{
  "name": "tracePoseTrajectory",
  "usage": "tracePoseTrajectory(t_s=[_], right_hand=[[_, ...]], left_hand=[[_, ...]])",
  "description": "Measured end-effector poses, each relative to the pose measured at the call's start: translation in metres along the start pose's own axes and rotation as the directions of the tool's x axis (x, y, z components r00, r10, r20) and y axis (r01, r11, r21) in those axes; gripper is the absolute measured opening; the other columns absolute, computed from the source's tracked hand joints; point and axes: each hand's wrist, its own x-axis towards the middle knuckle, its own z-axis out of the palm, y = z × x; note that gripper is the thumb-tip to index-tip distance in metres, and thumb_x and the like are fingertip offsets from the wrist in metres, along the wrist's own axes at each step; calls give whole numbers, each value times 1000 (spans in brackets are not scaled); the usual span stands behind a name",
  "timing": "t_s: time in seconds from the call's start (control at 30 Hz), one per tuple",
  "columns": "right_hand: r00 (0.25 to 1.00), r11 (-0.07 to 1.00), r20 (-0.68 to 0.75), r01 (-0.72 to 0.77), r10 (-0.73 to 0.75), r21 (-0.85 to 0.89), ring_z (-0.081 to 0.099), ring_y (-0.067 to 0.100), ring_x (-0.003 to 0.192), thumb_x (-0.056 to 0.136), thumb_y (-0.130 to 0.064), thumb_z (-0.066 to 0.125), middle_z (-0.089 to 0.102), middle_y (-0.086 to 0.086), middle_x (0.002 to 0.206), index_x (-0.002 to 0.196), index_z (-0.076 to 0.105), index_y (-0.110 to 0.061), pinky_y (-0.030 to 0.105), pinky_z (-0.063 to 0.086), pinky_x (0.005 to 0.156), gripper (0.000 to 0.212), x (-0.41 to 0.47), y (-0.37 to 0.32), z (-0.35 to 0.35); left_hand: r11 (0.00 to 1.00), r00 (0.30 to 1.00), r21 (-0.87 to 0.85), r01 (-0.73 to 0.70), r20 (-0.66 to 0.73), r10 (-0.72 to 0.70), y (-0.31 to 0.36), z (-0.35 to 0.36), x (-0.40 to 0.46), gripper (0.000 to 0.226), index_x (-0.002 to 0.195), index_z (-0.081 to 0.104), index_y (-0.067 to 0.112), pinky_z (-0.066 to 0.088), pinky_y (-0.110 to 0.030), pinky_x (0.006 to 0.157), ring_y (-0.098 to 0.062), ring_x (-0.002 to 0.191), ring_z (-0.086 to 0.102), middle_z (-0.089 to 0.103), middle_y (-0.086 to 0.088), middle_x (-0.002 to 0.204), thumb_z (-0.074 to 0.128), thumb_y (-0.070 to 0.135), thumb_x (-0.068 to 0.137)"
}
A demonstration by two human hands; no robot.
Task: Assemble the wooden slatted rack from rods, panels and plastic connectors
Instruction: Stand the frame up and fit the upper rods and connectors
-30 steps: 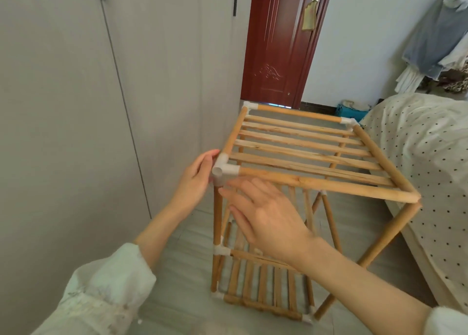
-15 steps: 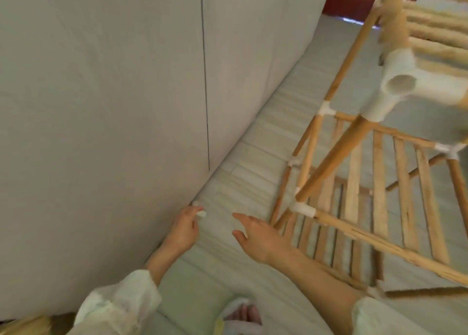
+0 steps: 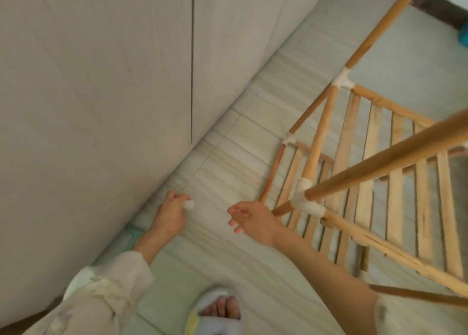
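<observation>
The wooden slatted rack (image 3: 367,172) stands on the floor at the right, with slatted shelves, round rods and white plastic connectors (image 3: 305,200) at its corners. Low over the floor, my left hand (image 3: 172,213) pinches a small white plastic connector piece (image 3: 189,205) at its fingertips. My right hand (image 3: 250,220) hovers beside the rack's near corner, fingers loosely spread, holding nothing and not touching the rack.
A pale wardrobe front (image 3: 101,81) runs along the left, close to my left hand. Light wood-grain floor (image 3: 228,157) lies between it and the rack. My foot in a slipper (image 3: 217,312) shows at the bottom.
Both hands have left the rack's top corner and dropped to the floor. My view has tilted down. My left hand now holds a small white connector piece.
</observation>
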Motion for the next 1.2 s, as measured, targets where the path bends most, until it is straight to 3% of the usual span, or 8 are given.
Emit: tracePoseTrajectory(t_s=[0.17,0.3,0.5,0.63,0.77,0.93,1.1,1.2], right_hand=[[994,995,-83,77,-72,68,61,12,76,99,-22,42,63,-4,88,111,62,-9,22,46,73,27,-60,-12,-11],[952,968,-249,214,-177,128,63,15,73,98,-20,46,66,0,84,105,65,-6,19,49,67,24,-133,-25,-32],[851,894,-417,417,-320,165,63,8,63,99,-19,45,66,-2,78,101,64,-8,16,51,62,21,-259,-32,-83],[722,748,-591,602,-360,280,62,8,57,98,-19,47,66,3,77,99,62,-5,17,48,56,21,-333,-23,-114],[575,609,-740,739,-349,288,60,9,61,93,-14,55,66,2,76,98,66,-4,18,46,54,16,-385,9,-138],[517,414,-805,827,-292,381,55,9,67,86,-21,58,62,5,81,110,64,4,22,40,58,36,-422,52,-167],[499,406,-851,820,-164,402,53,11,68,88,-10,59,61,8,83,112,64,-2,20,40,55,26,-435,92,-192],[445,343,-895,841,2,419,57,12,67,89,-6,57,66,9,85,109,63,-5,22,40,54,21,-435,117,-201]], left_hand=[[933,984,-316,-170,-100,146,75,-60,-56,28,107,62,12,37,-10,67,-21,84,58,55,1,100,64,-1,82],[821,915,-405,-402,-142,377,139,-114,-117,43,105,61,29,40,-6,74,-6,76,54,47,10,99,69,-3,78],[628,768,-462,-626,-227,598,239,-170,-202,51,102,56,34,42,-5,76,8,79,60,63,10,96,68,-8,77],[526,606,-322,-787,-246,757,313,-179,-244,46,94,57,37,40,-3,80,12,88,59,64,19,95,72,-2,77],[326,363,-167,-930,-292,885,384,-172,-276,36,97,59,43,42,-10,86,5,99,56,59,25,101,66,13,80],[174,199,-113,-978,-277,940,457,-135,-298,34,97,64,32,45,-20,90,1,100,56,55,21,100,65,1,82],[231,264,-210,-950,-145,954,504,-97,-310,51,119,52,40,44,-14,96,7,107,54,57,19,117,61,2,86],[328,323,111,-938,-65,944,516,-85,-295,47,134,43,35,36,-17,101,1,118,45,43,17,132,57,21,91]])
